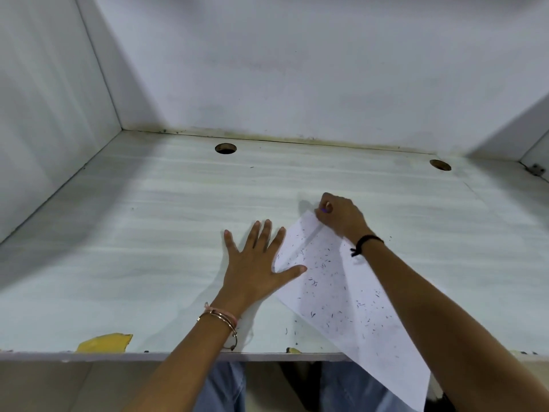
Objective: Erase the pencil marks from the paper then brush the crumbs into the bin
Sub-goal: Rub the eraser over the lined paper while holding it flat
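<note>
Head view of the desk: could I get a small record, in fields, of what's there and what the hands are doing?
Surface: pale whitish desk with two round holes near the back
Sheet: white paper sheet, lying slantwise, near corner hanging over the front edge
Debris: dark eraser crumbs scattered on the sheet
Left hand: flat, fingers spread, thumb on the sheet
Right hand: pinches a small purple eraser at the sheet's far corner
Bin: not in view

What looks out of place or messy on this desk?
The paper lies askew, its near corner hanging over the desk edge. Dark crumbs litter it and a few lie on the desk. A yellow patch at the front edge looks torn.
</note>
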Demonstrator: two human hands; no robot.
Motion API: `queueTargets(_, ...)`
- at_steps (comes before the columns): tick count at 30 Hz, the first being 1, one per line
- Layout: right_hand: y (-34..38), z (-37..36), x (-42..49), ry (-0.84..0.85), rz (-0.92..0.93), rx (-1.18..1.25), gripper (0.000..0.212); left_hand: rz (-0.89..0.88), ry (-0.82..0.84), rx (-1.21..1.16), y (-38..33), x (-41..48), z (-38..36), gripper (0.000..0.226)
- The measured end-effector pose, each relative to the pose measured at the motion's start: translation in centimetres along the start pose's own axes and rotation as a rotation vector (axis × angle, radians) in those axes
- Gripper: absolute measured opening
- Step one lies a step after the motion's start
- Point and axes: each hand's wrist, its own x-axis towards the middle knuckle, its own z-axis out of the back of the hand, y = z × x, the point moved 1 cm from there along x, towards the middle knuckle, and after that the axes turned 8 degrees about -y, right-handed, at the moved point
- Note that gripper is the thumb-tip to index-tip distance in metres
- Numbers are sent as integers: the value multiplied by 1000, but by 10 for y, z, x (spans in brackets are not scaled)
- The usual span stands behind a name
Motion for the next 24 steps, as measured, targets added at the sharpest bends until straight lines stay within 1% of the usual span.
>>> queueTargets(2,-7,0,10,21,-15,-18,12,-5,-6,4,-1,0,0,94)
queueTargets(3,-10,0,11,5,-8,13,13,-7,-8,5,-1,0,0,94)
queueTargets(5,-14,8,4,-41,-14,163,20,-4,4,-3,-1,1,-1,93)
queueTargets(7,-20,18,-6,-63,-46,317,22,1,7,-9,-1,1,-1,93)
queueTargets(10,-27,32,-26,-30,-106,500,20,10,-10,-3,-2,2,-1,91)
queueTargets(11,-29,34,-30,-20,-109,523,21,12,-13,1,-1,2,-1,91)
queueTargets(14,-30,36,-36,-7,-30,423,30,18,-15,10,-1,2,-1,90)
queueTargets(17,-31,37,-41,60,53,437,26,18,-18,19,-2,3,-2,90)
queueTargets(20,-32,41,-44,75,82,427,32,16,-25,24,-1,4,-2,90)
queueTargets(22,-36,44,-41,45,88,437,28,17,-16,38,-1,5,-3,90)
queueTargets(24,-47,48,-33,-19,72,402,25,21,-9,45,0,4,-2,91)
